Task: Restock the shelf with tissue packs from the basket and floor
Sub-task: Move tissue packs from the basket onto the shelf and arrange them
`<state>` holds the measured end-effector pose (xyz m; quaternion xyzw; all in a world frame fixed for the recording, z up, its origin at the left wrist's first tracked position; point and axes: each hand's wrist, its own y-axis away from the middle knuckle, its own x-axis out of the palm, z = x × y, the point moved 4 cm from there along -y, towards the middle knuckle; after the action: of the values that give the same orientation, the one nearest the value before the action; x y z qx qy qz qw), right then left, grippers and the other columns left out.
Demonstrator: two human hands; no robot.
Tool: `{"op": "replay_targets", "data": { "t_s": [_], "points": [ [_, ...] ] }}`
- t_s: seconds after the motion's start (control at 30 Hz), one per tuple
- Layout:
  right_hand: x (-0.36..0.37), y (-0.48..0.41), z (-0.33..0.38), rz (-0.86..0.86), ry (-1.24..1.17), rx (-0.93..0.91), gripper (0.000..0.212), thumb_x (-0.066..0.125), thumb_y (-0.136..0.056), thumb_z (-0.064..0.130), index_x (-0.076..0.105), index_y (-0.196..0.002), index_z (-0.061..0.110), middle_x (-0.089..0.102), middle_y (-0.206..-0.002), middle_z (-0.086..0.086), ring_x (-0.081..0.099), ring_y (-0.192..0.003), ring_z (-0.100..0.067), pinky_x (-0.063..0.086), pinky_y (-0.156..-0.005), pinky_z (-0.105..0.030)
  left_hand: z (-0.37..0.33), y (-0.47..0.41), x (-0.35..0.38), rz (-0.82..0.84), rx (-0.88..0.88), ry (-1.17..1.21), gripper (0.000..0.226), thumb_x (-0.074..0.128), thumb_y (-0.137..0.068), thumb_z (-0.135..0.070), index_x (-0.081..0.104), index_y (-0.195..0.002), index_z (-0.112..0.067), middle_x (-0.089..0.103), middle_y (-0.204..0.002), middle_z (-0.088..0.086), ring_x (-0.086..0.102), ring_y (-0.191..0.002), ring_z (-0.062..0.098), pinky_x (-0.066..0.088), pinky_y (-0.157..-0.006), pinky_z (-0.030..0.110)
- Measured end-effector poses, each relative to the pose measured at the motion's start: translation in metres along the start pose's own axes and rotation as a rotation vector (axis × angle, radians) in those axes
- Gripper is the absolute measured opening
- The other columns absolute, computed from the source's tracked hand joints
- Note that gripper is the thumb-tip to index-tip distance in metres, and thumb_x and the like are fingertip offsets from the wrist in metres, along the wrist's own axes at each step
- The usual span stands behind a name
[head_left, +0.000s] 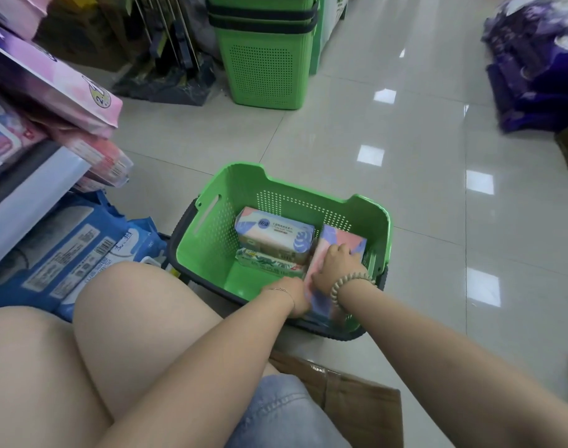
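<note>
The shelf on my left is crowded, with pink packs jutting past its edge, so a careless push could knock them off. The green basket sits on glossy tile and may slide if I drag against its wall. The tissue pack lies along the basket's right side, beside two stacked packs. My right hand curls over its top and my left hand grips its near end, and the smooth wrap could slip.
</note>
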<state>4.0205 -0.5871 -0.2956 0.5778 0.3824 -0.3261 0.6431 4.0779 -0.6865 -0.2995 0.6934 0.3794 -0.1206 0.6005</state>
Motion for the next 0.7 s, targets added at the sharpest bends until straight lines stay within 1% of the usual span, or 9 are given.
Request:
{"op": "replay_targets", "data": {
  "t_s": [0.17, 0.23, 0.27, 0.33, 0.43, 0.47, 0.53, 0.6, 0.7],
  "points": [
    [0.002, 0.005, -0.001, 0.084, -0.093, 0.083, 0.08, 0.051, -0.087, 0.047, 0.015, -0.143, 0.002, 0.014, -0.147, -0.017, 0.037, -0.129, -0.038, 0.04, -0.099, -0.049, -0.004, 0.001, -0.001, 0.032, 0.048, 0.079, 0.042, 0.059, -0.087, -0.026, 0.054, -0.123, -0.005, 0.06, -0.121, 0.014, 0.058, -0.108, 0.031, 0.046, -0.086, 0.033],
    [0.005, 0.008, 0.002, 0.13, -0.199, 0.092, 0.083, 0.054, -0.086, 0.048, 0.014, -0.143, 0.002, 0.009, -0.147, -0.017, 0.037, -0.13, -0.037, 0.039, -0.102, -0.048, -0.01, 0.001, 0.0, 0.06, 0.103, 0.113, 0.046, 0.06, -0.083, -0.032, 0.059, -0.121, -0.007, 0.063, -0.117, 0.015, 0.061, -0.104, 0.031, 0.048, -0.09, 0.034],
    [0.006, 0.008, 0.002, 0.13, -0.26, 0.104, 0.081, 0.057, -0.084, 0.047, 0.018, -0.141, 0.003, 0.011, -0.146, -0.016, 0.043, -0.125, -0.036, 0.043, -0.099, -0.045, -0.013, 0.0, 0.001, 0.066, 0.129, 0.127, 0.054, 0.061, -0.077, -0.04, 0.059, -0.122, -0.01, 0.064, -0.116, 0.014, 0.061, -0.103, 0.03, 0.049, -0.092, 0.036],
    [0.004, 0.009, 0.001, 0.071, -0.381, 0.131, 0.07, 0.064, -0.08, 0.039, 0.029, -0.131, 0.007, 0.017, -0.142, -0.015, 0.056, -0.102, -0.034, 0.048, -0.083, -0.037, -0.017, -0.005, 0.003, 0.086, 0.168, 0.115, 0.071, 0.06, -0.063, -0.054, 0.058, -0.125, -0.018, 0.064, -0.116, 0.009, 0.061, -0.105, 0.027, 0.049, -0.095, 0.039],
    [-0.002, 0.014, 0.0, 0.038, -0.483, 0.148, 0.056, 0.064, -0.08, 0.032, 0.034, -0.121, 0.009, 0.021, -0.137, -0.015, 0.054, -0.082, -0.029, 0.045, -0.071, -0.032, -0.007, -0.041, 0.024, 0.11, 0.145, 0.086, 0.081, 0.064, -0.063, -0.067, 0.053, -0.131, -0.025, 0.061, -0.126, -0.002, 0.053, -0.119, 0.016, 0.042, -0.102, 0.032],
    [-0.003, 0.016, 0.0, 0.042, -0.506, 0.155, 0.055, 0.064, -0.08, 0.031, 0.034, -0.12, 0.009, 0.02, -0.138, -0.015, 0.053, -0.08, -0.029, 0.044, -0.07, -0.031, 0.001, -0.061, 0.033, 0.076, 0.141, 0.1, 0.091, 0.067, -0.055, -0.075, 0.052, -0.131, -0.028, 0.061, -0.125, -0.008, 0.052, -0.121, 0.013, 0.041, -0.102, 0.031],
    [-0.007, 0.019, 0.002, 0.031, -0.532, 0.144, 0.054, 0.064, -0.08, 0.03, 0.034, -0.12, 0.008, 0.018, -0.139, -0.016, 0.052, -0.079, -0.028, 0.041, -0.07, -0.029, 0.011, -0.076, 0.042, -0.009, 0.072, 0.11, 0.126, 0.064, -0.025, -0.093, 0.046, -0.134, -0.033, 0.059, -0.124, -0.014, 0.05, -0.125, 0.013, 0.039, -0.104, 0.034],
    [-0.01, 0.02, 0.007, -0.002, -0.54, 0.117, 0.054, 0.064, -0.08, 0.03, 0.034, -0.12, 0.009, 0.02, -0.137, -0.016, 0.054, -0.089, -0.029, 0.041, -0.072, -0.03, 0.01, -0.048, 0.027, -0.057, -0.017, 0.144, 0.148, 0.065, -0.015, -0.092, 0.033, -0.14, -0.021, 0.052, -0.129, -0.005, 0.049, -0.124, 0.02, 0.039, -0.104, 0.04],
    [-0.016, 0.021, 0.014, -0.041, -0.544, 0.076, 0.055, 0.061, -0.08, 0.031, 0.033, -0.123, 0.009, 0.022, -0.138, -0.015, 0.053, -0.102, -0.034, 0.044, -0.079, -0.034, -0.004, 0.017, -0.011, -0.192, -0.082, 0.122, 0.13, 0.08, -0.036, -0.072, 0.028, -0.135, -0.007, 0.042, -0.13, 0.006, 0.045, -0.124, 0.025, 0.042, -0.097, 0.044]
  ]
}}
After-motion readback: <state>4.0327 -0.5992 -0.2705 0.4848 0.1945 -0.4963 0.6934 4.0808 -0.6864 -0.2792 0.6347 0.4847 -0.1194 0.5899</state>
